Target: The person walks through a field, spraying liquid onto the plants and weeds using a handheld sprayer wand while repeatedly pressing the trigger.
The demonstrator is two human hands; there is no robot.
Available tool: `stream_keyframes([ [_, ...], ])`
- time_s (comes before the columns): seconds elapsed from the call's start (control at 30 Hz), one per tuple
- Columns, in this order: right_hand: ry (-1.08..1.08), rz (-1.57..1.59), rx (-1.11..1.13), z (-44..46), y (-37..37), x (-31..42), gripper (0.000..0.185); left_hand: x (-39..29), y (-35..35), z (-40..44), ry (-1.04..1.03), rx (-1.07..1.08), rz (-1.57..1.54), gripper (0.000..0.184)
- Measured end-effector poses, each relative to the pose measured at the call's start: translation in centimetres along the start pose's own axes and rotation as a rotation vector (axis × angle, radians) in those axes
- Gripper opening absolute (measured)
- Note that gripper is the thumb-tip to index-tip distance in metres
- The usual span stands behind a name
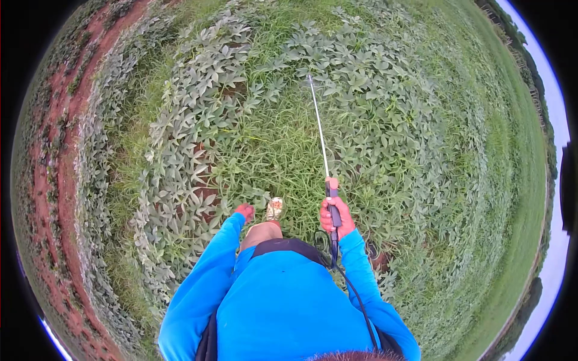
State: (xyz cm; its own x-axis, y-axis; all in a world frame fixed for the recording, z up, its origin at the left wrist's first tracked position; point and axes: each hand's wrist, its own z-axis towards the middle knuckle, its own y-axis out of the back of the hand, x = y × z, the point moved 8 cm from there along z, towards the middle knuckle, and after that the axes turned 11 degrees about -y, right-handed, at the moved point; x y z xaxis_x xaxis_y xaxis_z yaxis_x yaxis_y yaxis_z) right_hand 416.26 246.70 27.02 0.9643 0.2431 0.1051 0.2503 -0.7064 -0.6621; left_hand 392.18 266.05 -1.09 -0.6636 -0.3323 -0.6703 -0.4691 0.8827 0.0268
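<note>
The wand (322,147) is pointing forward and slightly left, its thin pale rod running out over the plants; whether its tip is touching leaves, I cannot tell. The right hand (340,218) is holding the wand by its dark handle (332,191), the fingers wrapping round and gripping it. A black hose (360,299) is trailing from the wand's near end along the blue shirt (277,301). The left hand (245,212) is hanging to the left of the wand; how far its fingers are closing, I cannot tell. A patterned shoe (274,208) is showing between that hand and the wand, beside grass (271,159). Leafy plants (223,54) are spreading on both sides of the wand, and red soil (81,96) is showing far to its left
</note>
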Motion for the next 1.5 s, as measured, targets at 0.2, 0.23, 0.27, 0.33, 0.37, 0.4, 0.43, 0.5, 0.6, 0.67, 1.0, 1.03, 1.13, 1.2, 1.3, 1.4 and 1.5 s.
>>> stream_keyframes([
  [0.2,-0.222,0.014,0.184,1.2,-5.7,2.4,0.02,-0.6,2.3,2.4,0.023,-0.027,-0.046,0.024],
  [0.23,-0.248,-0.018,0.207,1.7,-6.6,2.9,0.02,-0.5,2.5,2.6,0.034,-0.032,-0.057,0.024],
  [0.27,-0.272,-0.049,0.231,2.1,-7.5,3.4,0.021,-0.4,2.5,2.9,0.045,-0.037,-0.068,0.025],
  [0.33,-0.277,-0.082,0.233,3.0,-9.3,5.0,0.021,-1.7,2.5,2.9,0.034,-0.029,-0.055,0.025],
  [0.37,-0.266,-0.12,0.219,3.6,-9.9,5.8,0.02,-2.6,2.6,2.9,0.02,-0.021,-0.035,0.025],
  [0.4,-0.256,-0.161,0.206,4.1,-10.3,6.5,0.02,-2.6,2.6,3.6,0.022,-0.022,-0.038,0.025],
  [0.43,-0.246,-0.188,0.183,4.9,-10.3,7.1,0.02,-2.6,2.4,4.7,-0.001,0.002,-0.066,0.025],
  [0.5,-0.232,-0.207,0.142,5.9,-10.1,8.2,0.02,-3.1,2.4,5.9,-0.02,0.024,-0.095,0.026],
  [0.6,-0.19,-0.239,0.06,6.1,-9.8,9.4,0.021,-5.3,2.0,7.0,-0.059,0.042,-0.13,0.025],
  [0.67,-0.094,-0.255,-0.062,5.5,-8.4,10.3,0.022,-6.5,2.3,7.7,-0.096,-0.013,-0.031,0.025],
  [1.0,0.108,-0.151,-0.338,1.0,-1.3,12.9,0.02,-7.9,2.6,7.5,0.062,-0.026,0.118,0.025],
  [1.03,0.162,-0.143,-0.386,0.6,-0.8,13.5,0.021,-7.2,2.6,7.7,0.073,-0.016,0.096,0.025],
  [1.13,0.29,-0.178,-0.511,0.0,0.3,16.1,0.024,-6.7,2.6,8.2,0.087,-0.026,0.087,0.025],
  [1.2,0.334,-0.201,-0.534,0.6,0.9,18.0,0.025,-6.7,2.4,8.4,0.138,-0.04,0.094,0.026],
  [1.3,0.414,-0.142,-0.518,1.6,1.3,21.8,0.024,-8.7,2.2,10.1,0.177,-0.02,0.12,0.028],
  [1.4,0.349,-0.096,-0.392,3.6,1.2,25.4,0.023,-12.1,1.4,12.3,0.166,-0.024,0.131,0.026],
  [1.5,0.267,-0.087,-0.296,5.9,0.2,27.9,0.022,-17.5,0.5,15.0,0.033,-0.001,0.098,0.026],
])
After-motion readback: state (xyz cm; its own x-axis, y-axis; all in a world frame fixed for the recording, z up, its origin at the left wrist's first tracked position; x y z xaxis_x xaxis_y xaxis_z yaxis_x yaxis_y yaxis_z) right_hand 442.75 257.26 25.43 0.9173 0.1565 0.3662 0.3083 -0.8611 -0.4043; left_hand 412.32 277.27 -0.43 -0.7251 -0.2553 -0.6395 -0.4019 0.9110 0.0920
